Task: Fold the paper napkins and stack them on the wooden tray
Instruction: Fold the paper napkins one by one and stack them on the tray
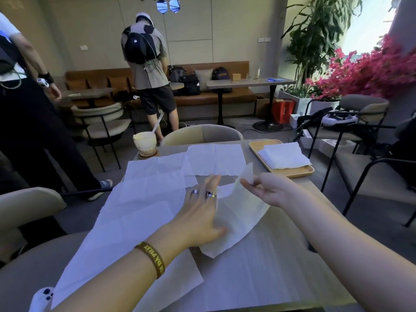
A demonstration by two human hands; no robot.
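Note:
A white paper napkin (pixel 238 219) lies partly lifted at the table's middle. My left hand (pixel 202 208), with two rings, presses flat on its left part, fingers straight. My right hand (pixel 263 188) pinches the napkin's far corner and holds it raised above the table. Several unfolded napkins (pixel 144 199) are spread over the left of the table, and one more napkin (pixel 216 159) lies flat further back. The wooden tray (pixel 299 172) sits at the far right corner with a small stack of folded napkins (pixel 284 155) on it.
A glass of pale drink with a straw (pixel 145 144) stands on a coaster at the far left edge. Chairs surround the table (pixel 258 271). Two persons stand at the left and at the back. A white object with dark dots (pixel 41 298) lies at the near left.

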